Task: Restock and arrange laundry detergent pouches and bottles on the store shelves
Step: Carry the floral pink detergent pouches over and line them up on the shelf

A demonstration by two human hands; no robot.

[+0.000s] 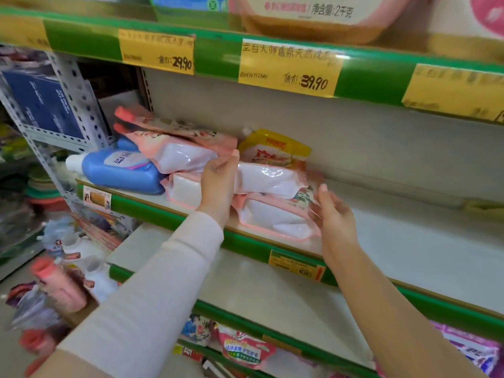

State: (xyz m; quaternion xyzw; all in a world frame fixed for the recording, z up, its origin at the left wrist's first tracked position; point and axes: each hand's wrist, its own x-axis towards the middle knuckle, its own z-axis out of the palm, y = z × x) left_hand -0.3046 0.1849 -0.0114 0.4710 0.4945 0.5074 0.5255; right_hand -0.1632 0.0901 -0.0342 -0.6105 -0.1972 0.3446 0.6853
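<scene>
— On the middle shelf [409,241], what lies there?

— Glossy pink-and-white plastic detergent pouches [267,181] piled flat at its left part, a yellow pouch [272,148] behind them against the back wall, and a blue plastic bottle with a white cap [120,170] on its side at the far left, touching the pile.

— And the hands?

— Left hand [218,184], in a pale long sleeve [152,290], lies on the front of the pile, fingers together over a pouch and thumb up against the pouch above; a firm grip I cannot confirm. Right hand [334,216] is at the pile's right end, fingers loosely spread and curled, touching the edge of the lowest pouch [272,216] without closing on it.

— Above?

— Yellow price tags [289,68] on a green shelf edge [218,54].
</scene>
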